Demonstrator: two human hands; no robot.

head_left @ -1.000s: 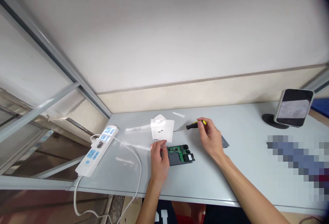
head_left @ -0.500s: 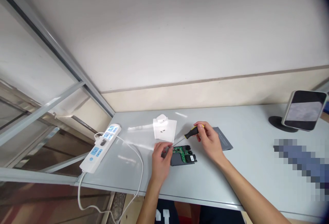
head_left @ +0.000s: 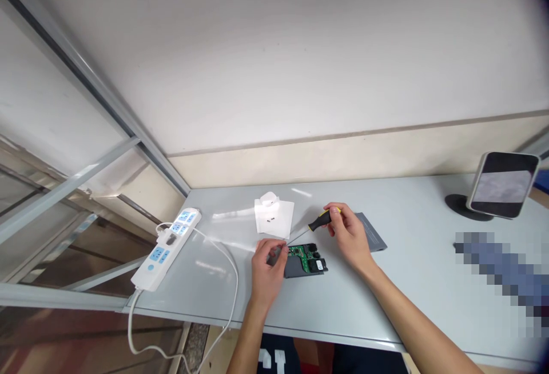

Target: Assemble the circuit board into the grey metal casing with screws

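A screwdriver (head_left: pixel 319 222) with a black and yellow handle is gripped in my right hand (head_left: pixel 348 235), its shaft slanting down to the left. My left hand (head_left: pixel 266 268) has thumb and fingers drawn together around the shaft's tip; what they pinch there is hidden. Beneath and beside these fingers lies a flat dark grey casing (head_left: pixel 295 270) with a green circuit board (head_left: pixel 305 253) exposed and black parts at its right end. The left hand covers the casing's left end. A flat grey panel (head_left: pixel 371 233) lies behind my right hand.
White paper (head_left: pixel 282 224) bears a few small dark pieces (head_left: pixel 270 219), with a white rounded object (head_left: pixel 269 198) at its back edge. A power strip (head_left: pixel 166 249) with a looping white cable is at left. A device on a stand (head_left: pixel 502 185) and a pixelated blue area (head_left: pixel 501 268) are at right.
The view has shifted very slightly. Both hands, the screwdriver and the casing keep nearly the same places relative to each other.
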